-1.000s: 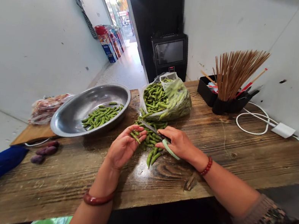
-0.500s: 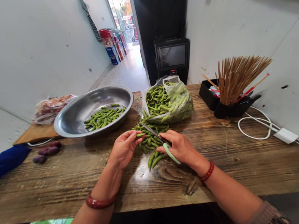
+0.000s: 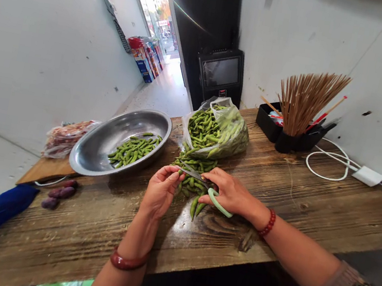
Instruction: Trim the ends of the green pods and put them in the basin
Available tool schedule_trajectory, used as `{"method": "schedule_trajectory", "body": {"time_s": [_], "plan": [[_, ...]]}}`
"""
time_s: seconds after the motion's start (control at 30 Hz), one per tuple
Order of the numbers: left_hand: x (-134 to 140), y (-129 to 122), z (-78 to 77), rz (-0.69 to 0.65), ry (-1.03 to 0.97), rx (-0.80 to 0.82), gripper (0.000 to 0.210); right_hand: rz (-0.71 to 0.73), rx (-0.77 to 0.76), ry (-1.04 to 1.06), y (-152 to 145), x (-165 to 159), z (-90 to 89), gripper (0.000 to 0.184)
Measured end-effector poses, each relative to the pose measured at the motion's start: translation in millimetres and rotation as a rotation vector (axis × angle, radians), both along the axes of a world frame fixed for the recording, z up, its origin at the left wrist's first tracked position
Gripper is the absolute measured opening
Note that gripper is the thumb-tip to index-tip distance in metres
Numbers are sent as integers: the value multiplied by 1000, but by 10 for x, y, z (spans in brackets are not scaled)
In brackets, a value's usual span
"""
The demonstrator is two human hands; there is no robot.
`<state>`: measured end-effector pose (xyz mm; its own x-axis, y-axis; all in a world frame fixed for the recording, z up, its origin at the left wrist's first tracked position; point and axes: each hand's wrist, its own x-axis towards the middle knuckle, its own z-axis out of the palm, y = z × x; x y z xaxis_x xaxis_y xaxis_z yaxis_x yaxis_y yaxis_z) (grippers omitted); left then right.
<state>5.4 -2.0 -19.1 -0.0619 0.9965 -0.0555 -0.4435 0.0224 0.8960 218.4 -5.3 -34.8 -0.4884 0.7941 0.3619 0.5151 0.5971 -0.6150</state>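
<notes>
Between thumb and fingertips my left hand (image 3: 162, 191) pinches a green edamame pod (image 3: 181, 172), mostly hidden by the fingers. My right hand (image 3: 228, 192) grips scissors (image 3: 219, 203) with pale green handles, their blades pointing left and reaching the pod at my left fingertips. Below the blades lies a pile of loose edamame pods (image 3: 191, 182) on the wooden table. Behind that pile, an open clear plastic bag (image 3: 231, 137) bulges with more pods. To the left stands a wide steel basin (image 3: 91, 152) with a layer of pods in its bottom.
A black organizer (image 3: 266, 122) holds many thin wooden sticks (image 3: 304, 101) at the back right, near a white cable (image 3: 325, 176). Several purple tubers (image 3: 60, 194), a blue cloth (image 3: 3, 213) and a plastic-wrapped bundle (image 3: 66, 138) are on the left. The table's front edge is close to me.
The scissors' blades have come down and left to the pod in my left fingers. Both hands have shifted slightly; the view has turned a little.
</notes>
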Motion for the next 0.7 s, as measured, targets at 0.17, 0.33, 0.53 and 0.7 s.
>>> {"method": "schedule_trajectory", "body": {"time_s": [0.17, 0.33, 0.53, 0.7], "plan": [[61, -53, 13, -76, 86, 15, 21, 37, -9, 4, -11, -10, 8, 53], [63, -65, -14, -130, 267, 28, 22, 62, -1, 17, -3, 1, 20, 46], [23, -59, -59, -149, 417, 37, 19, 61, -6, 17, 10, 4, 3, 47], [13, -71, -40, -135, 454, 63, 19, 63, -23, 24, 21, 7, -7, 54]]}}
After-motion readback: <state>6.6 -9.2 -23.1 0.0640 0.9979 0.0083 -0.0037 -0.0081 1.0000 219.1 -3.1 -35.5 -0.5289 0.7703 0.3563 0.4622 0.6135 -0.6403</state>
